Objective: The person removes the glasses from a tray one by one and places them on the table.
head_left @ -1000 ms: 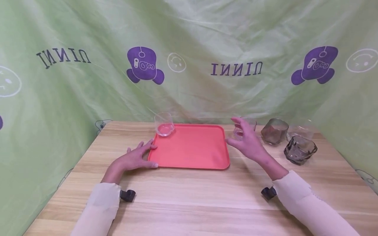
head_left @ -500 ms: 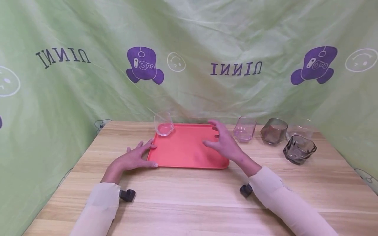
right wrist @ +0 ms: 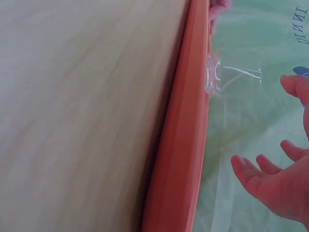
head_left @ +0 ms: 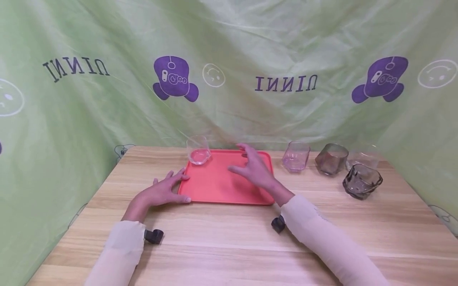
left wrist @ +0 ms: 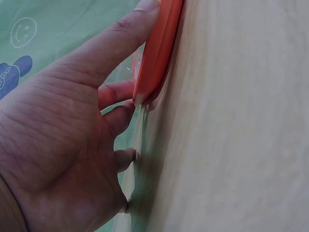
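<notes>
A red tray [head_left: 218, 182] lies on the wooden table. My left hand [head_left: 162, 193] holds its left front corner, the thumb [left wrist: 140, 24] along the front rim and the first fingers at the left side; the other fingers spread beside it. On the back left corner stands a clear drinking glass [head_left: 198, 151]. My right hand [head_left: 255, 169] is over the right half of the tray, thumb and fingers apart, nothing between them. In the right wrist view this hand [right wrist: 280, 179] shows above the tray's rim [right wrist: 181, 145], with the clear glass [right wrist: 212, 75] beyond.
Right of the tray stand a pink-tinted glass [head_left: 296, 157], a smoky brown glass [head_left: 331, 159], a dark grey glass [head_left: 362, 182] and a clear glass [head_left: 363, 155] partly behind it. A green printed curtain [head_left: 229, 111] closes off the table's back.
My right hand has moved left from beside the pink-tinted glass to over the tray, leaving that glass in full view. The left hand and the tray have stayed in place.
</notes>
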Available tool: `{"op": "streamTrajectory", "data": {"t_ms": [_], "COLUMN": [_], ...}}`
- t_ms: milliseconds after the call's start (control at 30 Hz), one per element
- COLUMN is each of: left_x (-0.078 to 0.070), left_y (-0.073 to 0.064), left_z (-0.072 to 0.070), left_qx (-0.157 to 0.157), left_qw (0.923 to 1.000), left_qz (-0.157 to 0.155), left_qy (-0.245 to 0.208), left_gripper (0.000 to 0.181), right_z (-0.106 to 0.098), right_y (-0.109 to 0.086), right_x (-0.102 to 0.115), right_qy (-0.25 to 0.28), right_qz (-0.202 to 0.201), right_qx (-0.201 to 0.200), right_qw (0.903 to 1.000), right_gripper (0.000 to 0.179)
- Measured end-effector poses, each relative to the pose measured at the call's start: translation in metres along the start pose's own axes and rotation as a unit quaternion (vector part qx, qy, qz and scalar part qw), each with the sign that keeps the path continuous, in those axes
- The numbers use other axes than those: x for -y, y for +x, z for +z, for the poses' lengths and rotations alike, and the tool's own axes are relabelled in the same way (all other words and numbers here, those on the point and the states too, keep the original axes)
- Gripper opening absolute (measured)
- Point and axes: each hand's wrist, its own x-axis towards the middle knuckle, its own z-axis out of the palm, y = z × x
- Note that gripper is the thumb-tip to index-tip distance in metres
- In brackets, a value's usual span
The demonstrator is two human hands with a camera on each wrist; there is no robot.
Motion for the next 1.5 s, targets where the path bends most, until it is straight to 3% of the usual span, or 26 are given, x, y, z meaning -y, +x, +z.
{"op": "streamTrajectory", "data": {"t_ms": [233, 700, 1333, 1500], "left_x": [0.000, 0.001, 0.001, 0.001], "left_y": [0.000, -0.002, 0.001, 0.001], "left_z": [-0.001, 0.000, 0.000, 0.000], "left_qx": [0.000, 0.000, -0.003, -0.001], "left_qw": [1.0000, 1.0000, 1.0000, 1.0000], "left_qz": [-0.001, -0.003, 0.001, 0.000], "left_qy": [-0.003, -0.003, 0.000, -0.002], "left_gripper": [0.092, 0.093, 0.093, 0.094], "right_z": [0.020, 0.054, 0.079, 0.085], "right_y": [0.015, 0.040, 0.069, 0.074], "right_x": [0.002, 0.010, 0.023, 0.022], "right_qy": [-0.018, 0.008, -0.027, -0.012], "right_qz": [0.023, 0.049, 0.044, 0.056], "right_qx": [0.017, 0.031, 0.028, 0.022], "right_qw": [0.9994, 0.9983, 0.9983, 0.9981], "right_gripper": [0.084, 0.084, 0.101, 0.098]}}
